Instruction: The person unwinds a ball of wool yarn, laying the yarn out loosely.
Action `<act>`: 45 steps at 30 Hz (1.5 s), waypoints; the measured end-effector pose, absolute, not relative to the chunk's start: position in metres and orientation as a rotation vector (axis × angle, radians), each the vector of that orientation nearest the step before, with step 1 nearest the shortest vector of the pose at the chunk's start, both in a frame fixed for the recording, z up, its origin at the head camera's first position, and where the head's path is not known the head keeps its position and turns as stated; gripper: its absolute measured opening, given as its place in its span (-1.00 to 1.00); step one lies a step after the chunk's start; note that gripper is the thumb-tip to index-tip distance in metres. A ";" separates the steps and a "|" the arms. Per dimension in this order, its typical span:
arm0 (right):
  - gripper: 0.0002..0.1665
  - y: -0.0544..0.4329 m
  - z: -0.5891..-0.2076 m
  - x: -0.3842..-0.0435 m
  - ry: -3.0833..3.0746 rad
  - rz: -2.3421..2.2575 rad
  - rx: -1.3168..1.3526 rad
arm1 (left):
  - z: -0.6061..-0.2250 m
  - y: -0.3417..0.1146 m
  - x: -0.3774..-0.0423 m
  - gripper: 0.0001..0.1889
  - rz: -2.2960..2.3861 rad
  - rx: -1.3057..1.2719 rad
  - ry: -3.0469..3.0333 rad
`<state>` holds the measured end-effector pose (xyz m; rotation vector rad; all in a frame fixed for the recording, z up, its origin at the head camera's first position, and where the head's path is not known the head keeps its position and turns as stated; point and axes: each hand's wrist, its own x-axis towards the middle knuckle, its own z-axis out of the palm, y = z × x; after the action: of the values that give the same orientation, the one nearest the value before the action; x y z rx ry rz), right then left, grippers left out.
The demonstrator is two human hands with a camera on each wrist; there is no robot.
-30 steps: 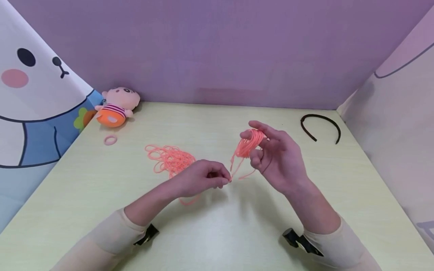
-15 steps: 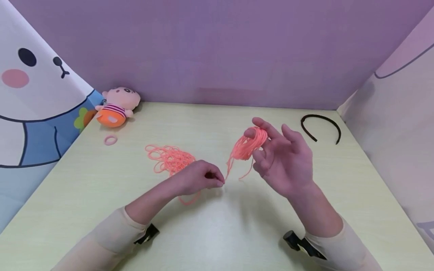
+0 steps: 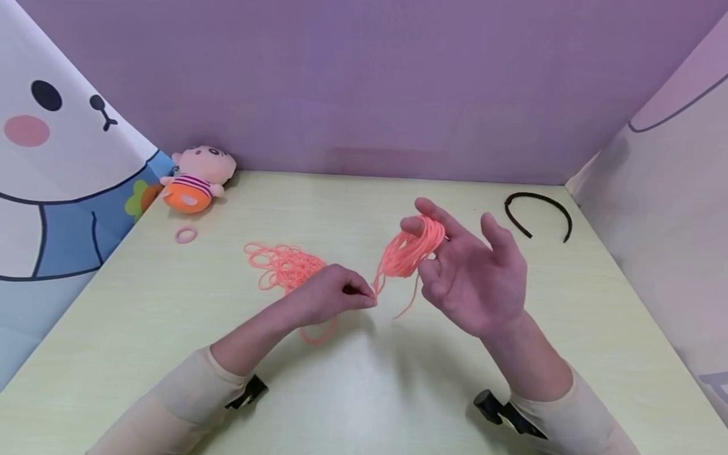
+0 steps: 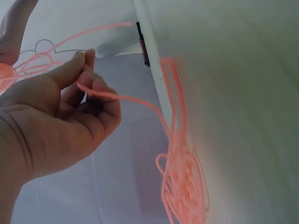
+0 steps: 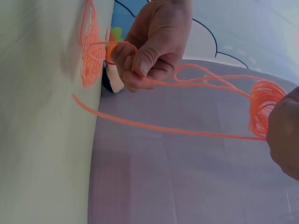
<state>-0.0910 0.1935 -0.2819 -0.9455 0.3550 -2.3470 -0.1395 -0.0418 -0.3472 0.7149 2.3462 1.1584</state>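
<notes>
In the head view, string (image 4: pixel 135 99) from a pile (image 3: pixel 291 266) at centre-left is pinched by the left hand (image 3: pixel 335 294); mid-frame, its coil (image 3: pixel 406 254) is carried on the loosely spread right hand (image 3: pixel 478 284). Winding seems underway; steady feeding is probably needed.

Near the far left corner of the pale table (image 3: pixel 597 328) is a plush doll (image 3: pixel 196 180) with a pink head, striped top and orange bottom; 1 pink ring (image 3: pixel 185 242) lies just in front of it. A dark headband (image 3: pixel 538 194) lies near the far right corner, its 2 ends nearer the viewer. Behind rises a purple backdrop (image 3: pixel 364 88), with a cartoon-printed panel (image 3: pixel 62 170) at left
</notes>
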 end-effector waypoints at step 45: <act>-0.63 0.202 -0.286 -0.107 1.361 -2.347 -0.084 | -0.280 -0.123 -0.177 -0.69 2.231 -0.152 2.542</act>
<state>-0.1074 0.2018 -0.2857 -0.0843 1.3609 -2.3471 -0.1768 -0.1235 -0.2805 -0.1518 2.5419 2.2305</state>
